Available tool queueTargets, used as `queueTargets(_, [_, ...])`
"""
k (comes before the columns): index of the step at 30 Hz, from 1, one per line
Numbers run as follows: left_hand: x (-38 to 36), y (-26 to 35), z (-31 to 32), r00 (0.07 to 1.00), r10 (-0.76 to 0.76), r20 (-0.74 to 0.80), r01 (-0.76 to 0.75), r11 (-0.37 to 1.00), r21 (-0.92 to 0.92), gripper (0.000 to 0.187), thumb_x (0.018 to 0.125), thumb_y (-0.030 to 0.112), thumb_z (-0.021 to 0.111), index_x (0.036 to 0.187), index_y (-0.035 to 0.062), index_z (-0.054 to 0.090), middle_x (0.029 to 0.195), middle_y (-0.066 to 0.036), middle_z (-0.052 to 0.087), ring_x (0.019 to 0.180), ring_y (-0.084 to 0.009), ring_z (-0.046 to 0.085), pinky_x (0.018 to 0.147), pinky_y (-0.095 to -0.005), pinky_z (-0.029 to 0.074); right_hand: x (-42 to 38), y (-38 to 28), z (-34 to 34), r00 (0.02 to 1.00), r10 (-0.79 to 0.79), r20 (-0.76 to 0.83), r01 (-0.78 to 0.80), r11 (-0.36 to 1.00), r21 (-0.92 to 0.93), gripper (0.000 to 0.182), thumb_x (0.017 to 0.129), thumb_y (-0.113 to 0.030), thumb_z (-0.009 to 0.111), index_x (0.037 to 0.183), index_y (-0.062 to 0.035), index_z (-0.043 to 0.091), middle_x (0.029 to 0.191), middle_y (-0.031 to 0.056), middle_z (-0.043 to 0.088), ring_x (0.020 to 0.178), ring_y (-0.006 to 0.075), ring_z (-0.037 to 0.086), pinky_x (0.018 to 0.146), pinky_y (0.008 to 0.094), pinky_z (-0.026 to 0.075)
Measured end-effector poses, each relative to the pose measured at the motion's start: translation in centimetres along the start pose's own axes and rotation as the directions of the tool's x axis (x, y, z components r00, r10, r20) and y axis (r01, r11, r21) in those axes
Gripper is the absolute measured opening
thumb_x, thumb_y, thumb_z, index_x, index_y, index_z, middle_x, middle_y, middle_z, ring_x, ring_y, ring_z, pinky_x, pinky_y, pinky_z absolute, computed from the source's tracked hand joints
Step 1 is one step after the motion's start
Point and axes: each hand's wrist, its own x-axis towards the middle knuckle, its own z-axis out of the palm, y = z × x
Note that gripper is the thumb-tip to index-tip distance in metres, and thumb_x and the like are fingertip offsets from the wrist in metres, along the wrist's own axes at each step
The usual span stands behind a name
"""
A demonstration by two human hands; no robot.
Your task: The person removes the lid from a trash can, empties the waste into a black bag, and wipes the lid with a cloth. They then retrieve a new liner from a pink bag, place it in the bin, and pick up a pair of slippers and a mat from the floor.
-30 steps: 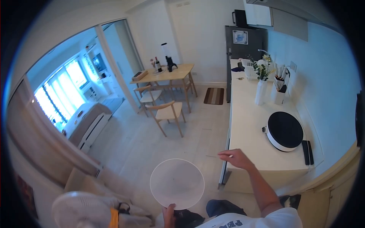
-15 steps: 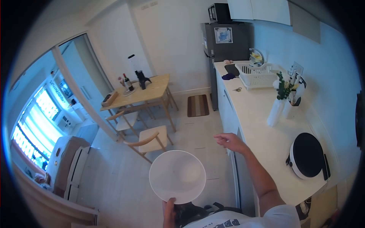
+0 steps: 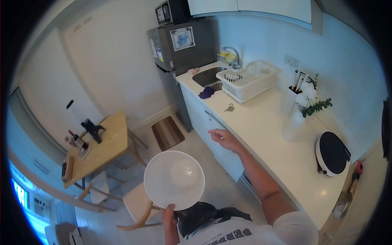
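My left hand (image 3: 170,216) grips the near rim of a white round bin (image 3: 157,183), with the thumb over the edge. The bin is tilted so its wide mouth faces me, and I see only its white inside. Black crumpled plastic (image 3: 196,218), which looks like a bag, lies between the bin and my shirt; what holds it is hidden. My right hand (image 3: 224,139) is in the air beside the counter's front edge, holding nothing, its fingers loosely stretched out to the left.
On the counter (image 3: 261,134) are a white dish rack (image 3: 249,83), a purple cloth (image 3: 207,92), keys (image 3: 229,108), a flower vase (image 3: 294,126) and a round black-topped cooker (image 3: 332,153). A sink (image 3: 208,76) lies behind. At left stand a wooden table (image 3: 102,147) and chairs (image 3: 141,204); a striped mat (image 3: 168,133) is on the floor.
My view has turned right, toward the counter and sink. The bin stays in my left hand, and more of the black plastic shows below it. My right hand remains extended in the air.
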Motion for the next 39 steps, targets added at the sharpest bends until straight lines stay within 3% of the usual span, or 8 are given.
queueTargets(13, [31.6, 4.4, 11.8, 0.966, -0.050, 0.254, 0.041, 0.998, 0.043, 0.049, 0.066, -0.003, 0.050, 0.115, -0.0069, 0.047, 0.105, -0.017, 0.057, 0.095, -0.0306, 0.057, 0.086, -0.0355, 0.045, 35.1, 17.6, -4.0, 0.877, 0.022, -0.480, -0.149, 0.962, -0.228, 0.035, 0.080, -0.006, 0.051, 0.113, -0.0046, 0.057, 0.117, 0.0211, 0.054, 0.111, 0.0320, 0.051, 0.096, 0.0369, 0.038])
queueTargets(16, [36.3, 6.1, 16.4, 0.970, -0.037, 0.239, 0.030, 0.999, 0.036, 0.047, 0.069, -0.001, 0.047, 0.115, -0.0106, 0.045, 0.104, -0.017, 0.057, 0.096, -0.0284, 0.057, 0.086, -0.0353, 0.044, 41.8, 21.7, -4.2, 0.725, -0.103, -0.682, -0.519, 0.569, -0.638, 0.044, 0.080, -0.023, 0.061, 0.120, -0.0078, 0.053, 0.120, 0.0215, 0.051, 0.109, 0.0357, 0.050, 0.095, 0.0393, 0.039])
queueTargets(23, [46.5, 7.7, 22.4, 0.959, -0.082, 0.270, 0.017, 0.972, 0.235, 0.047, 0.073, -0.001, 0.042, 0.119, -0.0099, 0.042, 0.109, -0.019, 0.055, 0.100, -0.0282, 0.055, 0.088, -0.0328, 0.042, 43.9, 12.2, 0.3, 0.689, 0.149, -0.710, -0.192, 0.981, 0.019, 0.033, 0.061, -0.015, 0.072, 0.090, -0.0029, 0.065, 0.076, 0.0128, 0.066, 0.068, 0.0191, 0.064, 0.065, 0.0288, 0.050])
queueTargets(25, [49.1, 6.4, 23.2, 0.960, -0.049, 0.276, -0.038, 0.953, 0.300, 0.048, 0.074, 0.000, 0.041, 0.121, -0.0082, 0.041, 0.110, -0.019, 0.055, 0.102, -0.0288, 0.055, 0.088, -0.0329, 0.041, 42.5, 8.8, 6.0, 0.762, 0.307, -0.570, -0.235, 0.952, 0.198, 0.027, 0.060, -0.014, 0.074, 0.082, -0.0034, 0.062, 0.075, 0.0096, 0.064, 0.065, 0.0158, 0.062, 0.062, 0.0292, 0.050])
queueTargets(28, [51.4, 6.6, 23.7, 0.940, -0.071, 0.334, -0.082, 0.902, 0.423, 0.052, 0.075, 0.001, 0.042, 0.127, -0.0041, 0.038, 0.111, -0.021, 0.055, 0.105, -0.0304, 0.053, 0.091, -0.0334, 0.039, 44.4, 12.6, 14.2, 0.884, 0.201, -0.423, -0.345, 0.890, -0.297, 0.028, 0.059, -0.021, 0.074, 0.075, -0.0045, 0.059, 0.076, 0.0127, 0.057, 0.072, 0.0292, 0.060, 0.068, 0.0358, 0.049])
queueTargets(32, [48.9, 10.7, 24.5, 0.889, -0.195, 0.413, -0.094, 0.807, 0.584, 0.052, 0.077, 0.003, 0.044, 0.128, -0.0042, 0.037, 0.110, -0.025, 0.056, 0.104, -0.0324, 0.055, 0.091, -0.0350, 0.040, 47.6, 28.4, 20.7, 0.731, 0.446, -0.517, -0.647, 0.693, -0.318, 0.027, 0.068, -0.022, 0.066, 0.088, -0.0045, 0.060, 0.094, 0.0135, 0.059, 0.086, 0.0333, 0.057, 0.071, 0.0402, 0.046])
queueTargets(36, [45.9, 14.2, 23.0, 0.844, -0.218, 0.490, -0.211, 0.705, 0.677, 0.048, 0.080, 0.006, 0.044, 0.126, -0.0051, 0.038, 0.106, -0.026, 0.058, 0.100, -0.0337, 0.057, 0.087, -0.0374, 0.043, 44.3, 33.8, 23.9, 0.811, 0.206, -0.548, -0.578, 0.426, -0.696, 0.042, 0.076, -0.021, 0.059, 0.112, -0.0016, 0.052, 0.112, 0.0152, 0.049, 0.108, 0.0334, 0.042, 0.089, 0.0472, 0.040])
queueTargets(39, [46.9, 15.9, 22.4, 0.843, -0.300, 0.446, -0.107, 0.720, 0.686, 0.045, 0.081, 0.007, 0.046, 0.124, -0.0050, 0.041, 0.104, -0.024, 0.059, 0.100, -0.0323, 0.057, 0.086, -0.0366, 0.043, 40.7, 30.1, 25.8, 0.982, 0.080, 0.171, 0.040, 0.798, -0.602, 0.023, 0.078, -0.017, 0.052, 0.093, -0.0060, 0.065, 0.115, 0.0077, 0.051, 0.109, 0.0282, 0.044, 0.088, 0.0448, 0.039])
